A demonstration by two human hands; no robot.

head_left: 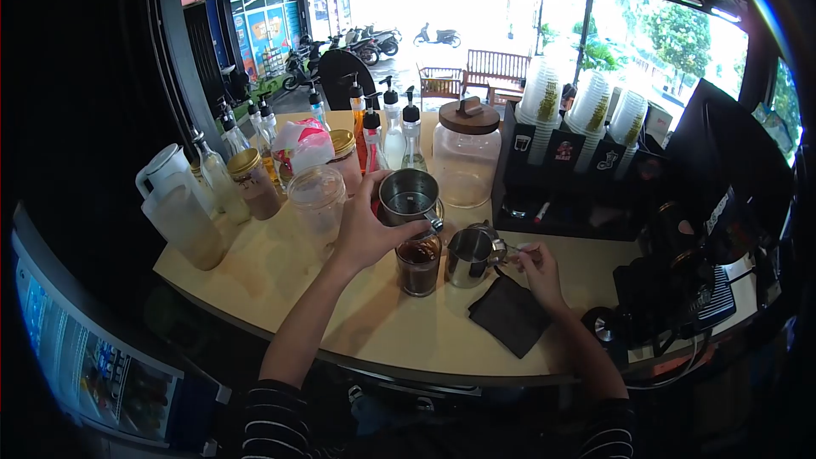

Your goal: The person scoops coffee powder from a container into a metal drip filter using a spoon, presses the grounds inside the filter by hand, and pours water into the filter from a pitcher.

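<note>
My left hand (371, 229) is wrapped around a stainless steel cup (410, 195), raised over the counter with its mouth facing me. Just below and behind the cup's lower edge stands a clear glass (418, 270) of dark brown drink. Beside that glass rests a steel milk pitcher (468, 257), its handle towards the right. My right hand (539, 274) is at the pitcher's handle side, fingers pinched together; whether they grip the handle or a thin utensil there is unclear. A folded dark cloth (510, 316) lies in front of the pitcher, near my right wrist.
Clear plastic jugs (183, 219), lidded jars (255, 184) and several pump bottles (392, 123) crowd the counter's left and back. A large wooden-lidded jar (466, 157) stands behind the pitcher. Stacked plastic cups (586, 106) fill a black holder (561, 174); dark equipment (680, 246) occupies the right.
</note>
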